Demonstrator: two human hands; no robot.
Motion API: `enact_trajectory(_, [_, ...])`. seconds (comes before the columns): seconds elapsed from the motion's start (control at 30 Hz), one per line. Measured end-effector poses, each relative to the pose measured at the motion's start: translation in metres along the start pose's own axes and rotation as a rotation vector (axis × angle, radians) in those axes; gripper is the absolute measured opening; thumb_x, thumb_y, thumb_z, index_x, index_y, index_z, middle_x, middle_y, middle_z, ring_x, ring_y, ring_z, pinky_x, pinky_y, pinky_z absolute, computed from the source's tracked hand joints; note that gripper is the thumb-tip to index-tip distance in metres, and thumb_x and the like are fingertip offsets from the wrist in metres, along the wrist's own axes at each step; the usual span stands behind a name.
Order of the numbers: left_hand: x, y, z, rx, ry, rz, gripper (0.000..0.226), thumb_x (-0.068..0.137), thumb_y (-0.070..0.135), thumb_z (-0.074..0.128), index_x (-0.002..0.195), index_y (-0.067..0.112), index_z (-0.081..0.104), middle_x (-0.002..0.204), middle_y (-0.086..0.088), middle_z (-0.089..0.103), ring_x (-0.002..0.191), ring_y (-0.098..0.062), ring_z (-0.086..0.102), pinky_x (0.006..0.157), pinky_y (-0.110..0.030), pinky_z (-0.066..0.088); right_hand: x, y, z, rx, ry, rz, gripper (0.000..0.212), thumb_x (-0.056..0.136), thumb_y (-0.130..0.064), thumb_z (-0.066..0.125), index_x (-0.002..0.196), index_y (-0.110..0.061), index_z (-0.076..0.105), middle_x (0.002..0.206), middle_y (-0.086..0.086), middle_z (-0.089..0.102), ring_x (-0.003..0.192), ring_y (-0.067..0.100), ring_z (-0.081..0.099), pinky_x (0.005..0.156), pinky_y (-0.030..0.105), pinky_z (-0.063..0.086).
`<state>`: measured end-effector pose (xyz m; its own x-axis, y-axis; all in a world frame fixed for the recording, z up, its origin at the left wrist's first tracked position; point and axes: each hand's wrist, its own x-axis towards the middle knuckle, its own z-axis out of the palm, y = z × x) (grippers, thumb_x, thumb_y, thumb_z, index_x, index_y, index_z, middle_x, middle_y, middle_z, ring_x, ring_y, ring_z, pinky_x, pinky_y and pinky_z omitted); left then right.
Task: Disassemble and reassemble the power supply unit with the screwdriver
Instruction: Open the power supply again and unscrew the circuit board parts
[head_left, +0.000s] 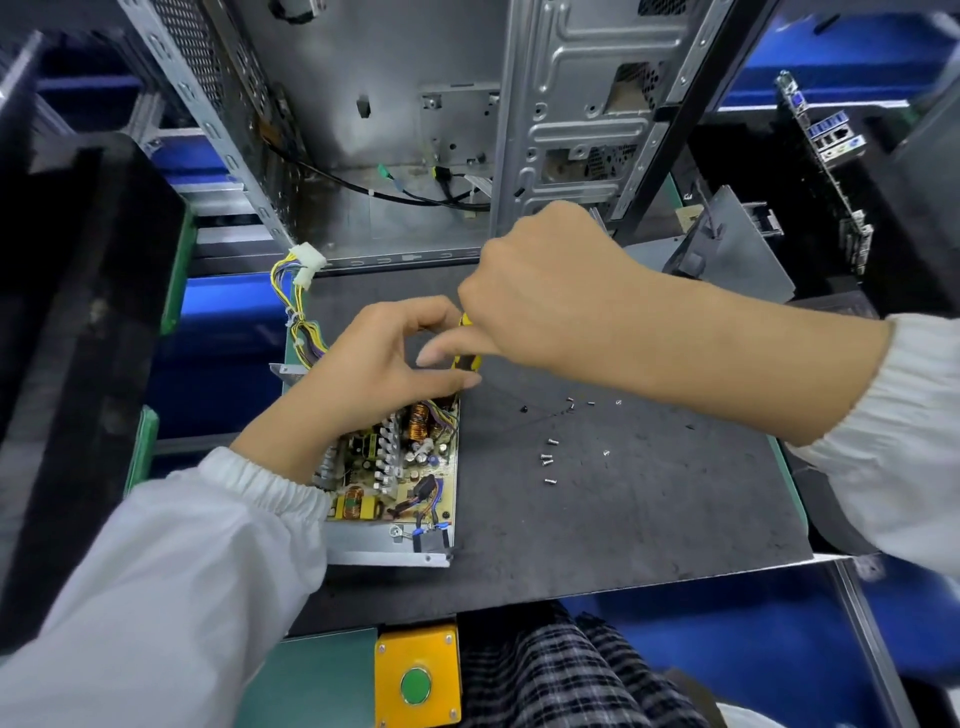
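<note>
Power supply unit (395, 483): cover off, circuit board with copper coils, capacitors and heat sinks exposed in grey metal tray, lying flat at left edge of dark work mat (623, 519). Screwdriver (466, 358): yellow-black handle, upright over unit's far end, mostly hidden.
</note>
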<state>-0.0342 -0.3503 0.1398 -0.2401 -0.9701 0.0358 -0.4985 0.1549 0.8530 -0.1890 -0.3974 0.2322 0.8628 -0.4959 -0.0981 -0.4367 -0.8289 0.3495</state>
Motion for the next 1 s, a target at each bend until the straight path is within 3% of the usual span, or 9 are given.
enact_trajectory(0.17, [-0.001,0.002,-0.004,0.034,-0.045,0.0,0.023,0.077,-0.005,0.072,0.088,0.015,0.071,0.092,-0.003,0.074,0.094,-0.011,0.065,0.093,-0.028,0.047,-0.005,0.003,0.006,0.203,-0.073,-0.145,0.034,0.088,-0.017,0.057,0.115,-0.02,0.037,0.089,-0.001,0.028,0.052,0.016,0.033,0.042,0.029,0.013])
enact_trajectory(0.23, [-0.002,0.002,-0.004,0.017,-0.069,0.019,0.041,0.076,-0.006,0.07,0.084,0.034,0.067,0.085,0.017,0.072,0.088,0.001,0.063,0.084,-0.016,0.046,-0.005,0.002,0.004,0.167,-0.086,-0.175,0.028,0.091,-0.014,0.052,0.115,-0.018,0.039,0.088,0.001,0.029,0.05,0.013,0.026,0.043,0.028,0.012])
enact_trajectory(0.33, [-0.003,0.003,-0.003,0.005,-0.074,0.02,0.05,0.074,0.003,0.082,0.076,0.043,0.052,0.067,0.032,0.06,0.074,0.013,0.055,0.07,-0.002,0.037,-0.003,-0.003,0.001,0.081,-0.013,-0.132,0.028,0.099,-0.04,0.038,0.107,-0.015,0.049,0.087,0.005,0.056,0.061,0.026,0.048,0.044,0.029,0.01])
enact_trajectory(0.5, [0.0,0.004,-0.002,0.016,-0.054,0.056,0.031,0.076,0.01,0.082,0.077,0.035,0.063,0.084,0.001,0.062,0.078,0.004,0.054,0.071,-0.015,0.042,0.005,-0.009,-0.001,-0.039,-0.014,0.027,0.05,0.098,-0.048,0.035,0.061,-0.014,0.033,0.058,0.001,0.03,0.053,0.019,0.03,0.046,0.025,0.011])
enact_trajectory(0.6, [0.001,0.0,-0.007,-0.012,-0.047,0.042,0.027,0.077,0.013,0.08,0.083,0.035,0.065,0.089,0.017,0.065,0.088,0.011,0.058,0.082,-0.014,0.043,0.001,-0.003,-0.001,0.128,-0.043,-0.062,0.016,0.094,-0.03,0.05,0.1,-0.015,0.049,0.084,0.002,0.036,0.065,0.022,0.047,0.043,0.027,0.014])
enact_trajectory(0.73, [-0.002,-0.002,-0.013,-0.037,-0.072,0.046,0.041,0.079,0.004,0.078,0.094,0.036,0.059,0.088,0.029,0.067,0.093,0.008,0.062,0.087,-0.011,0.042,0.004,0.0,-0.006,0.174,-0.121,-0.17,0.031,0.091,-0.01,0.047,0.121,-0.013,0.043,0.094,0.003,0.03,0.061,0.019,0.041,0.045,0.028,0.013])
enact_trajectory(0.83, [-0.006,0.002,-0.009,-0.053,-0.096,0.027,0.058,0.078,-0.001,0.078,0.083,0.052,0.055,0.069,0.032,0.058,0.073,0.014,0.056,0.07,-0.002,0.038,0.005,-0.005,-0.005,0.014,-0.034,-0.136,0.024,0.1,-0.032,0.039,0.106,-0.014,0.054,0.087,0.005,0.053,0.078,0.029,0.058,0.045,0.027,0.013])
enact_trajectory(0.93, [-0.001,0.004,-0.004,0.018,-0.031,0.024,0.052,0.071,0.011,0.085,0.062,0.055,0.059,0.07,0.021,0.06,0.07,0.014,0.053,0.064,-0.003,0.036,0.009,-0.009,-0.006,-0.048,-0.003,-0.047,0.04,0.099,-0.024,0.04,0.061,-0.012,0.036,0.059,0.001,0.037,0.058,0.021,0.035,0.047,0.024,0.01])
enact_trajectory(1.0, [0.0,0.005,-0.003,0.052,-0.005,0.067,0.05,0.072,0.01,0.084,0.068,0.052,0.058,0.076,0.013,0.058,0.077,0.015,0.053,0.069,-0.003,0.037,0.009,-0.009,-0.004,-0.056,-0.01,-0.001,0.044,0.097,-0.023,0.043,0.058,-0.011,0.029,0.057,0.0,0.03,0.059,0.02,0.032,0.047,0.024,0.011])
